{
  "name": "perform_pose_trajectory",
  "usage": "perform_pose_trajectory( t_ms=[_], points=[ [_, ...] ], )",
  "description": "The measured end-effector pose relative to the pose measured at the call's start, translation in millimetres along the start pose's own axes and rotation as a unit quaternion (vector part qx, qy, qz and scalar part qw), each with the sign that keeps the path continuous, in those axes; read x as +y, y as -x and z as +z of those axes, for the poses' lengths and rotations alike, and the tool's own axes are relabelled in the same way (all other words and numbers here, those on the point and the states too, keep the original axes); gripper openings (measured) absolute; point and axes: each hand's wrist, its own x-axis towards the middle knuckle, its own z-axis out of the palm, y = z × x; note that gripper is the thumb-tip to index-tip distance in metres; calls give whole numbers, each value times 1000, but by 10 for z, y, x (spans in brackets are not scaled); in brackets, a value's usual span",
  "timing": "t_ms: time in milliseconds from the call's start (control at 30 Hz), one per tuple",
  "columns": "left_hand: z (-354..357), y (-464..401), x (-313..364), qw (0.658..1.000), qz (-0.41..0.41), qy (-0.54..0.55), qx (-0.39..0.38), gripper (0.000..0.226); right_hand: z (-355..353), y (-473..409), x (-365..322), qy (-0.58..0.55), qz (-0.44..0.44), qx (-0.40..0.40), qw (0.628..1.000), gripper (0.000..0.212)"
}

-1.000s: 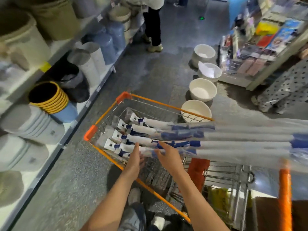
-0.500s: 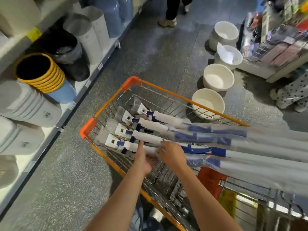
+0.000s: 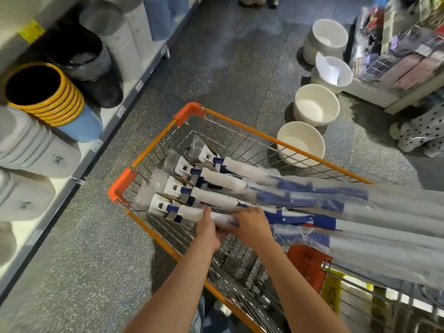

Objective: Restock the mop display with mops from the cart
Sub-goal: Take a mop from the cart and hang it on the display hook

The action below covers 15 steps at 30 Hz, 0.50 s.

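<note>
An orange-rimmed wire cart (image 3: 153, 145) stands in front of me with several plastic-wrapped mops lying across it, white and blue, handles running off to the right. The nearest mop (image 3: 185, 211) lies along the cart's near side. My left hand (image 3: 209, 228) closes around its white foam section. My right hand (image 3: 252, 224) grips the same mop just to the right, next to its blue part. Another mop (image 3: 223, 181) lies beside it, untouched. No mop display is in view.
Shelves on the left hold stacked bins, including a yellow-rimmed stack (image 3: 45, 97) and grey bins (image 3: 36, 150). White basins (image 3: 314, 104) stand in a row on the floor beyond the cart. A merchandise rack (image 3: 403, 58) is at the right. A person's shoes (image 3: 252, 0) show far up the aisle.
Both hands have come down onto the nearest mop and closed on it. The view has tilted down and moved closer to the cart.
</note>
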Motion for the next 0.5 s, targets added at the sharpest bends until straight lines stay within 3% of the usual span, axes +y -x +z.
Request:
perform_pose_trajectory(
  t_ms=[400,500],
  points=[
    [-62,481,-8,996,62,-61,-1,45,-323,423,62,-124,34,38,991,27],
    [-62,643,-37,994,73,-77,-1,47,-375,551,82,-84,42,35,995,31]
  ],
)
